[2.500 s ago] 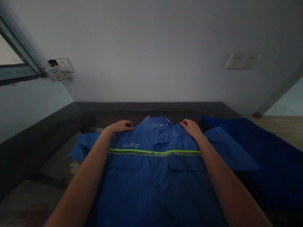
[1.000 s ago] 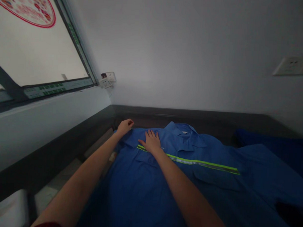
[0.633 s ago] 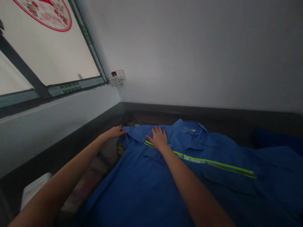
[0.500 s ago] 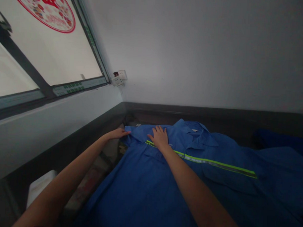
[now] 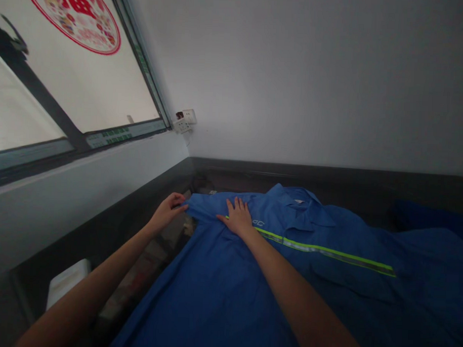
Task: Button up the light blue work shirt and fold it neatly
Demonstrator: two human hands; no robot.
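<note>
A blue work shirt lies spread out, collar toward the wall, with a yellow-green and silver reflective stripe across its chest. At the far left, my left hand pinches the end of the shirt's short-looking left sleeve and holds it out to the side. My right hand rests flat on the upper chest beside white lettering, fingers spread, covering part of the stripe. The shirt's lower part runs out of view at the bottom.
Dark raised edging runs along the wall behind the shirt. A white box-like object is at lower left, near my left forearm. Darker blue cloth lies at right. Wall sockets sit by the window corner.
My left hand has moved slightly left, pulling the sleeve outward. The right hand has slid a little left on the chest, uncovering white lettering. The view has shifted slightly.
</note>
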